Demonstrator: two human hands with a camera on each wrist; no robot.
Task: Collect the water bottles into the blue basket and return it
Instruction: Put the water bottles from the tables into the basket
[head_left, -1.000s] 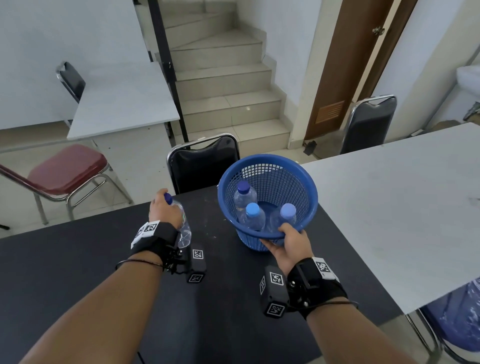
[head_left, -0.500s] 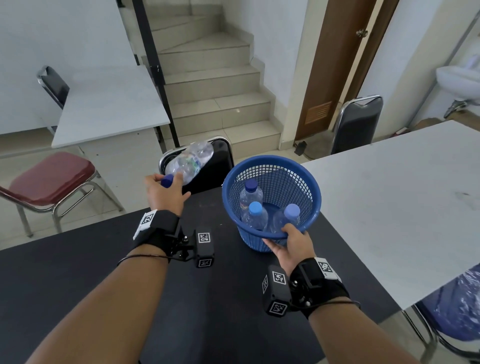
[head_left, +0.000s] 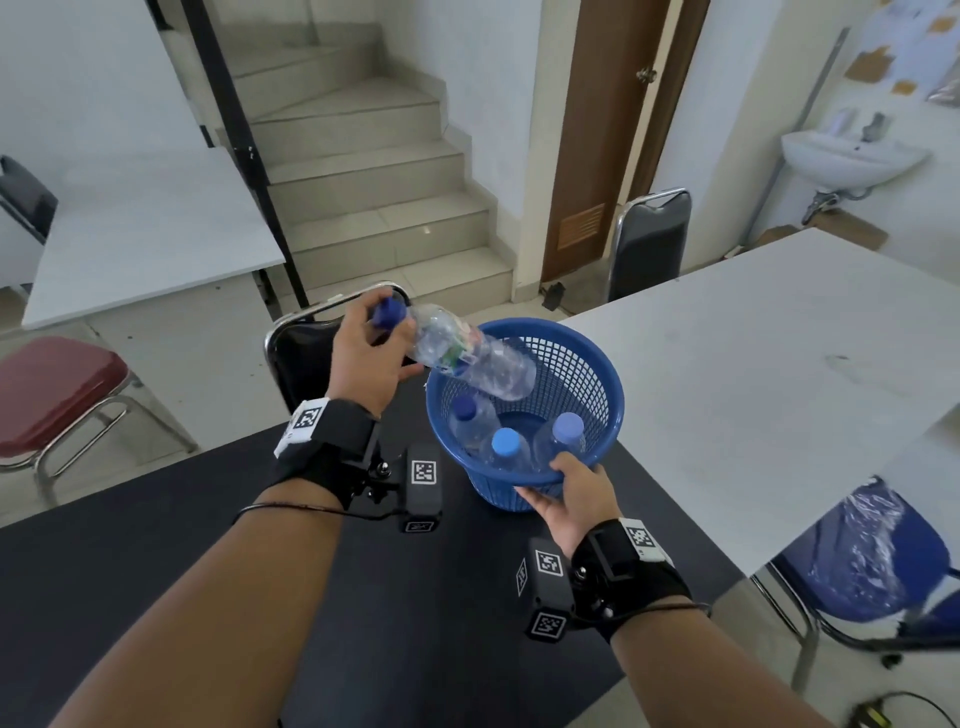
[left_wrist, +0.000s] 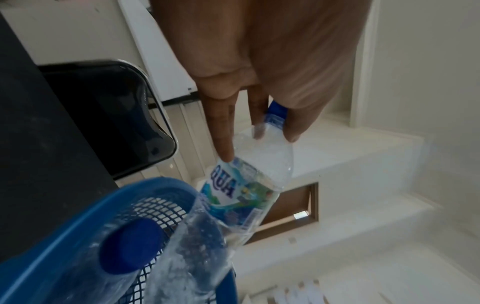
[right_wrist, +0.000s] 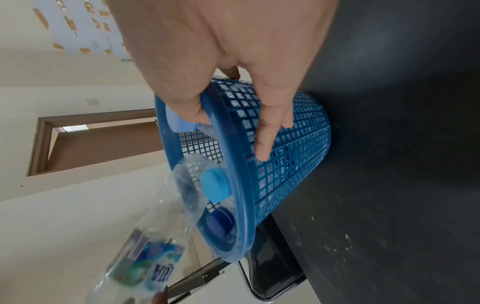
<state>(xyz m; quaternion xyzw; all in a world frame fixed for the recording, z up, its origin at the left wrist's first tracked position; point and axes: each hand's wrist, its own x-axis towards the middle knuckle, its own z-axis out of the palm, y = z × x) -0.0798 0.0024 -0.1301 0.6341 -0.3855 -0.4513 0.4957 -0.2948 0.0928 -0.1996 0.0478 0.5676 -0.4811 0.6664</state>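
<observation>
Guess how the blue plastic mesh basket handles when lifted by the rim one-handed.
Blue plastic mesh basket: probably light and slightly flexible, given the thin lattice walls. Three water bottles stand inside, so it may sag or tilt toward the right hand gripping one side. The narrow base looks tippy.

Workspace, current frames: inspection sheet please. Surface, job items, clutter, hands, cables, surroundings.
Surface: black table, white specks near the basket; white table butts against its right side.
Job's things: blue basket on the black table, tipped toward the person; three capped bottles inside; a fourth, the labelled bottle, slants base-first over the rim.
Clutter: nothing seen.
Grippers: left hand pinches the labelled bottle at neck and cap; right hand grips the near rim, thumb inside.
Cables: thin black cord at each wristband.
Surroundings: black chair behind the table, red chair, stairs, brown door, sink.
</observation>
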